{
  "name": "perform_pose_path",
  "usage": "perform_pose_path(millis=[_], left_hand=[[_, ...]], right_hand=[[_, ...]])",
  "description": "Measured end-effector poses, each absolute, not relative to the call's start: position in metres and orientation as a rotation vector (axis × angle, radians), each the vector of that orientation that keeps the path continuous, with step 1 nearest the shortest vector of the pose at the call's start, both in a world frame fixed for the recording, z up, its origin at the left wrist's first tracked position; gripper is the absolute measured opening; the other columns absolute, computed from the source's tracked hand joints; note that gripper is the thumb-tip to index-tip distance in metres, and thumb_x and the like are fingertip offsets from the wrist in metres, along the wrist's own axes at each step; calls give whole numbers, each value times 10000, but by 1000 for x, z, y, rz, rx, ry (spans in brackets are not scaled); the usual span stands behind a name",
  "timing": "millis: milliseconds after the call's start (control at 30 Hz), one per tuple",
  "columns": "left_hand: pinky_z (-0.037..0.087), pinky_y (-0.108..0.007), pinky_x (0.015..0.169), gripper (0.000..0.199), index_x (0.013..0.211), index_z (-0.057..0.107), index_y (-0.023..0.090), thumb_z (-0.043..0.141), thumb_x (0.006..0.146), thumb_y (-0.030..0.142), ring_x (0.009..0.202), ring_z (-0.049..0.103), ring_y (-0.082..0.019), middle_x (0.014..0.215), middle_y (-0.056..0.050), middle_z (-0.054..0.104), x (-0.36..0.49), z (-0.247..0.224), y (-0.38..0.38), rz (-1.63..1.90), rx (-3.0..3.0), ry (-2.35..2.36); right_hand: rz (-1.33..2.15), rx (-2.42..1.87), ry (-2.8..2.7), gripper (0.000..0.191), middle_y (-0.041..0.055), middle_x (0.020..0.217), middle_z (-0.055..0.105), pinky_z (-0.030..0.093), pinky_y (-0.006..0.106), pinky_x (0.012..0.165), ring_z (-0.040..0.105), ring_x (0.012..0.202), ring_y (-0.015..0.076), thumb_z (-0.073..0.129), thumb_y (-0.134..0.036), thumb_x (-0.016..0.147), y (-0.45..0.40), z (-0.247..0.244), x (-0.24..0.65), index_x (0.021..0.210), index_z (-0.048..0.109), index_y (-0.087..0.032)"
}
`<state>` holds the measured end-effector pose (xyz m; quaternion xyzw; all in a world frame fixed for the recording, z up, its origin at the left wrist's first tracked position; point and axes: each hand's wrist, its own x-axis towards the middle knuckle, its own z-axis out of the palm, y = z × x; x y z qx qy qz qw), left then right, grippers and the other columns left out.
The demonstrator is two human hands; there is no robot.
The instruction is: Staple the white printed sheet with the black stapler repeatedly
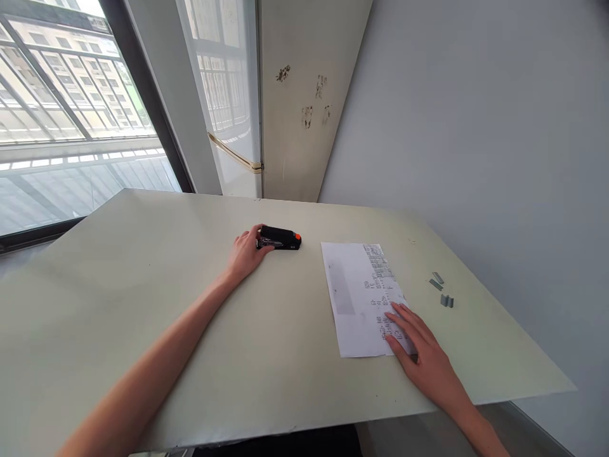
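Observation:
A black stapler (281, 238) with an orange-red tip lies on the table, pointing right. My left hand (247, 251) is closed around its left end, thumb on the near side and fingers on the far side. To the right lies a printed sheet of paper (352, 317), with dense text along its right part and a grey block on the left. My right hand (423, 355) rests with spread fingers over the sheet's lower right corner, the fingertips touching the print. Whether more sheets lie beneath cannot be seen.
Several strips of staples (446, 301) lie on the right side of the pale table (200, 381). A grey wall (466, 114) runs along the right edge. Behind the table stand a worn panel (304, 146) and a glass door; a window (76, 82) is at the left.

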<state>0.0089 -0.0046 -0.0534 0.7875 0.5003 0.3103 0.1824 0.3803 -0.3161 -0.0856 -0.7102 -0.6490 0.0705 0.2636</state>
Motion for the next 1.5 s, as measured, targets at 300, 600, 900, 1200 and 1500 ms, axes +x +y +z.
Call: perform_pose_path(millis=[300,600,900,1200,1500], left_hand=[[400,-498,1089,579,1409,539,207,730,881,346,1254,562,-364,1201,-119,724,-18,-56,49,967,2078,1497],[486,-455,1044,593,1362,584,206,750,842,439,1235,628,-317,1312,-119,705,-22,-61,48,1115,1868,1467],[514,-418,1045,430,1247,683,256,651,904,514,1215,657,-283,1385,-63,693,-55,-51,3,1105,1824,1304],[384,-504,1209,427,1188,710,262,689,888,564,1375,534,-329,1364,-65,691,-78,-48,-37,899,2256,1036],[403,-505,1197,369,1238,681,256,627,945,474,1402,536,-311,1455,-80,638,-77,-59,-42,739,2528,992]], right_hand=[[192,-1710,-2024,472,5,1637,499,363,715,1248,448,1528,352,607,-399,1026,-302,-76,318,1494,546,-391],[145,-1624,-2122,448,4,1606,536,439,649,1222,497,1493,356,634,-382,1010,-290,-72,257,1456,607,-364],[232,-1584,-2095,535,49,1569,552,500,652,1152,475,1482,394,703,-532,958,-283,-69,223,1460,609,-372],[414,-1467,-2049,478,83,1533,557,508,563,1166,492,1454,343,669,-486,994,-285,-63,167,1443,618,-331],[115,-1874,-1555,519,146,1569,471,400,620,1178,441,1471,378,580,-564,990,-296,-76,288,1421,572,-275]])
